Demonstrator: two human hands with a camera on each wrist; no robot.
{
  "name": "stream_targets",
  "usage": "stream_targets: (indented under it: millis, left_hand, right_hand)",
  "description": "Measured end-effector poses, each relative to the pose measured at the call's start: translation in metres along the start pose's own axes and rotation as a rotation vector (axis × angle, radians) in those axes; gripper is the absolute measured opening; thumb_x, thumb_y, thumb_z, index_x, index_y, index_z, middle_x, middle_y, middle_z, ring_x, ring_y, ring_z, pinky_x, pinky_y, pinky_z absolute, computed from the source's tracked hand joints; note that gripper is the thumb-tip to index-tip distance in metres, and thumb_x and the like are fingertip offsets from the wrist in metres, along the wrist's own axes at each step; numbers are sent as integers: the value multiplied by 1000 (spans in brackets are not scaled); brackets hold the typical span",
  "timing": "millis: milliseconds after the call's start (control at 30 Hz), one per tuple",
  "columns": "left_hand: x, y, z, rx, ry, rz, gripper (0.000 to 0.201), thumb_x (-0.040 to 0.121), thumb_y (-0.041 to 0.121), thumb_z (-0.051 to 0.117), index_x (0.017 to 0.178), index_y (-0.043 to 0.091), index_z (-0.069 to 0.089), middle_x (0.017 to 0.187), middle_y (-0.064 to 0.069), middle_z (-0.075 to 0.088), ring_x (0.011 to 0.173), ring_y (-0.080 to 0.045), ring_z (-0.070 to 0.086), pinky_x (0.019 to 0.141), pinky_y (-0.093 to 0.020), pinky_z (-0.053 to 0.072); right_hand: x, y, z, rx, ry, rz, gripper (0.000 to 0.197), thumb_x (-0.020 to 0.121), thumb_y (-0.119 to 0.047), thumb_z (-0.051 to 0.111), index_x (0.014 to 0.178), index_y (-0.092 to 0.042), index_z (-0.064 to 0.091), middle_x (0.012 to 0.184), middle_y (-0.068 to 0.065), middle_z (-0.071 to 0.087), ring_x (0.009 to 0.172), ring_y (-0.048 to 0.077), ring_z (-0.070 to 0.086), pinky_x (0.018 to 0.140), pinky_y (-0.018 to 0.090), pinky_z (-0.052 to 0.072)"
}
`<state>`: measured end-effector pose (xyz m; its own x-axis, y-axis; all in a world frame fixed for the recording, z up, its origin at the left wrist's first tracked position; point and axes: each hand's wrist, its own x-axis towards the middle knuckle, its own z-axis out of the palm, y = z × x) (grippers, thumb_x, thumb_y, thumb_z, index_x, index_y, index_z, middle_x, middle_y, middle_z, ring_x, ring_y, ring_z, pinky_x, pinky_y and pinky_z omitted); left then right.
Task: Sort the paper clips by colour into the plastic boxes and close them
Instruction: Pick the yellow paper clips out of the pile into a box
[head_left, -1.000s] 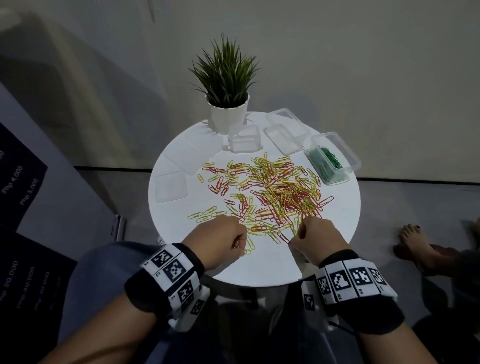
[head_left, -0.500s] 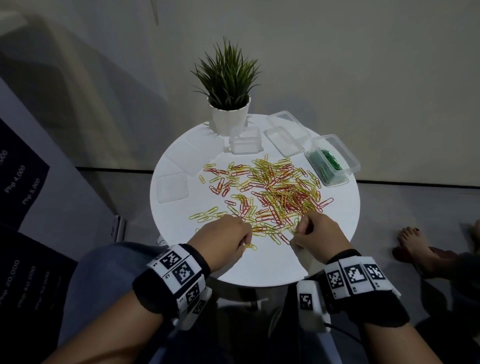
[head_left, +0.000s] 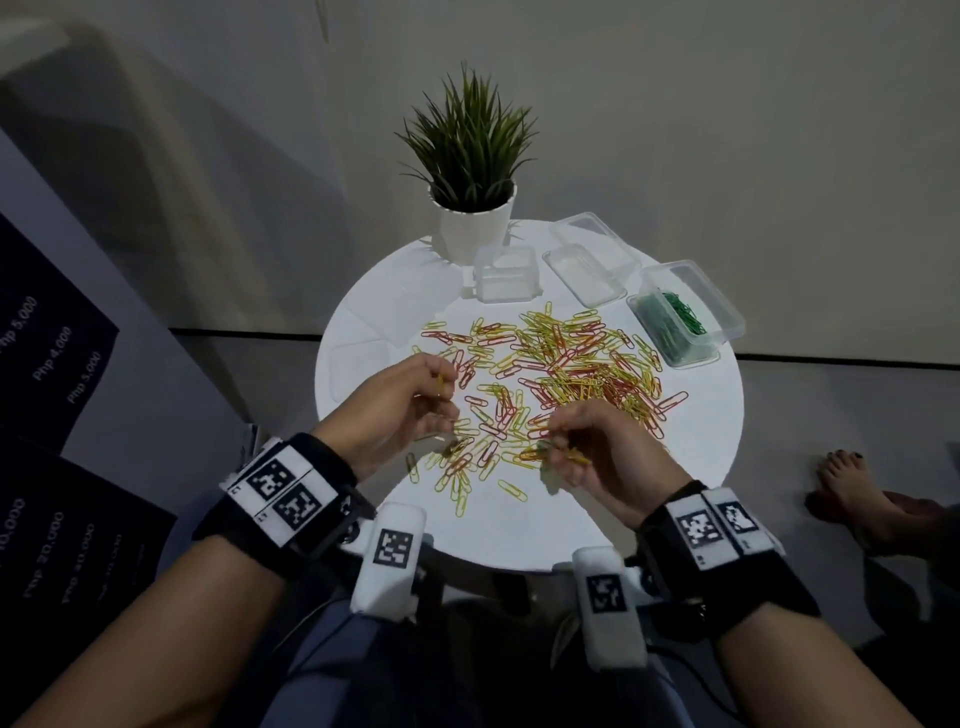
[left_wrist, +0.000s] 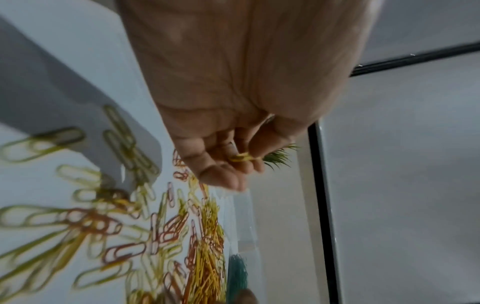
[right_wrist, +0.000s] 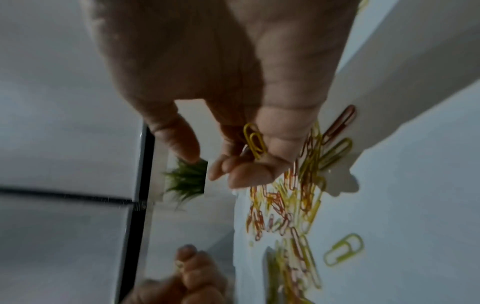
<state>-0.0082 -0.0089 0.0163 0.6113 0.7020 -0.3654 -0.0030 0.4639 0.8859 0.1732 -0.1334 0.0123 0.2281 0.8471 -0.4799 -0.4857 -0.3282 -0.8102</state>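
Note:
A heap of yellow and red paper clips (head_left: 561, 374) lies spread over the round white table (head_left: 701, 467). My left hand (head_left: 400, 410) is lifted above the heap's left side and pinches yellow paper clips (left_wrist: 242, 158) in curled fingers. My right hand (head_left: 597, 452) is turned palm up over the near side of the heap and holds yellow paper clips (right_wrist: 255, 140) in its curled fingers. An open plastic box (head_left: 675, 322) with green clips stands at the right rim. An open empty box (head_left: 584, 273) and a clear box (head_left: 506, 275) stand at the back.
A potted plant (head_left: 470, 171) stands at the table's back edge. Flat clear lids (head_left: 358, 364) lie at the left rim. A person's bare foot (head_left: 847, 483) rests on the floor to the right. A dark sign (head_left: 52, 338) stands on the left.
Both hands have lifted off the table and turned palm inward or upward with yellow clips in their fingers. The left hand moved away from me towards the heap's left side.

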Motion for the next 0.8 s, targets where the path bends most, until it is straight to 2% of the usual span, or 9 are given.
stream_targets:
  millis: [100,167,200,300,433,533,667,767,800]
  left_hand:
    - [-6,-5,0,-57,7,-71,12,87,11,40,78,9,49,66,-2,42,53,-12,44,47,-20,41]
    - [-10,-9,-2,35,9,-102,18,88,22,48,74,10,46,60,0,37,47,-10,36,44,-19,33]
    - [-11,-12,-4,187,20,-84,26,93,24,51,73,9,48,58,2,37,45,-8,34,43,-18,31]
    - [-16,-26,-14,938,93,89,36,87,41,65,72,9,57,59,6,51,50,-7,43,52,-24,37]
    - [-25,-39,-10,1353,167,64,46,68,60,74,76,19,55,76,5,62,72,-14,57,67,-34,47]
    - [-26,-45,1,1480,154,43,48,68,63,72,81,21,50,83,5,59,78,-16,56,68,-32,45]
    - [-22,-50,7,1470,181,70,36,78,51,69,86,20,51,88,2,60,83,-20,57,71,-33,47]
    - [-17,-48,7,1448,199,93,26,82,42,69,84,21,54,90,1,59,83,-21,58,72,-34,47]
    - [-15,-48,7,1436,197,97,23,82,40,69,83,21,55,91,1,59,83,-20,58,71,-33,46]
  right_hand:
    - [6,17,7,-845,-10,-159,19,91,-22,60,77,-12,52,62,-6,49,52,4,45,51,18,35]
    - [10,33,10,-1300,-12,-205,21,87,-31,65,86,-16,51,73,-7,49,68,10,48,59,23,35]
    - [11,38,12,-1396,6,-181,23,86,-33,66,90,-18,49,79,-6,50,74,14,49,63,27,38]
    - [12,42,18,-1421,61,-142,19,87,-28,65,90,-16,49,91,3,59,87,23,56,77,35,48]
    - [13,43,24,-1513,61,-185,11,93,-22,56,90,-14,49,99,9,64,95,26,60,78,33,48]
    - [13,44,26,-1570,43,-157,17,94,-25,54,99,-9,51,104,11,63,99,27,59,77,31,45]
    - [10,40,28,-1634,3,-122,25,96,-27,51,108,-5,52,108,12,61,101,27,58,80,32,45]
    - [10,38,28,-1525,-12,-99,11,93,-21,50,86,-13,50,89,6,57,88,25,56,69,30,42]
    - [9,36,26,-1435,-17,-104,17,92,-19,50,76,-15,44,80,3,52,78,20,53,63,28,38]
